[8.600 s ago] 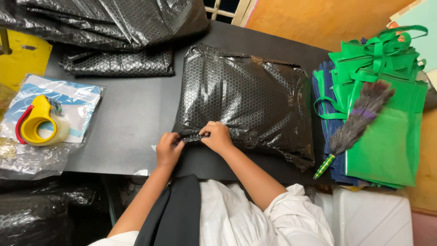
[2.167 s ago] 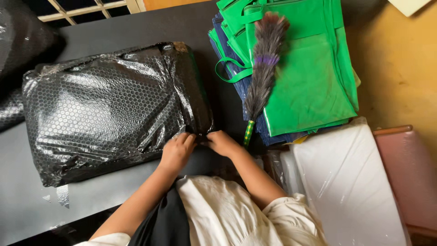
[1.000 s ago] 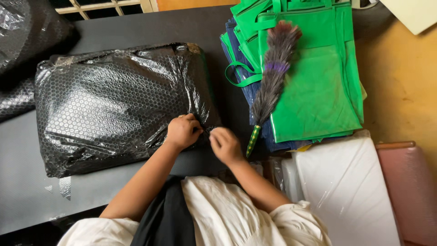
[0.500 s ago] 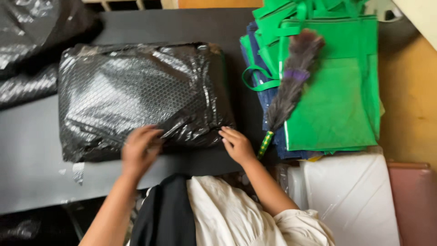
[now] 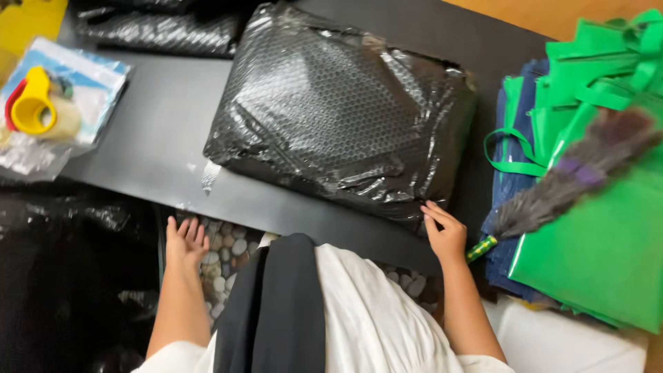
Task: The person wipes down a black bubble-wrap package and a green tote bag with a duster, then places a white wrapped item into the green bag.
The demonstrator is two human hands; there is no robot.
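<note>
**Hands at the desk edge, parcel in front**

Parcel [image 5: 342, 124] wrapped in black bubble film lies in the middle of the frame on my dark desk [image 5: 159, 131], tilted a little so its near edge runs down toward the right. My right hand [image 5: 445, 231] sits at the lower right of the frame, open, fingers spread, the fingertips touching the parcel's near right corner. It grips nothing. My left hand [image 5: 185, 242] is at the lower left, just below the desk's near edge, open with the fingers stretched upward and holding nothing. It is well apart from the parcel. Under it shows a floor of pebbles [image 5: 228, 252].

A scrap of clear tape [image 5: 209, 176] lies on the desk just beside the parcel's lower left corner. At the upper left of the frame a yellow tape dispenser [image 5: 31, 103] rests on a clear plastic bag [image 5: 83, 90]. More black wrapped bundles [image 5: 159, 27] lie along the top left, behind the parcel.

To the right of the frame is a stack of green bags [image 5: 601, 235] with blue ones [image 5: 514, 186] beneath, and a grey feather duster [image 5: 573, 173] lies slanted across them. Its green handle end [image 5: 481, 249] is just beside my right hand, though I cannot tell whether they touch. A white box [image 5: 566, 342] shows at the lower right corner.
</note>
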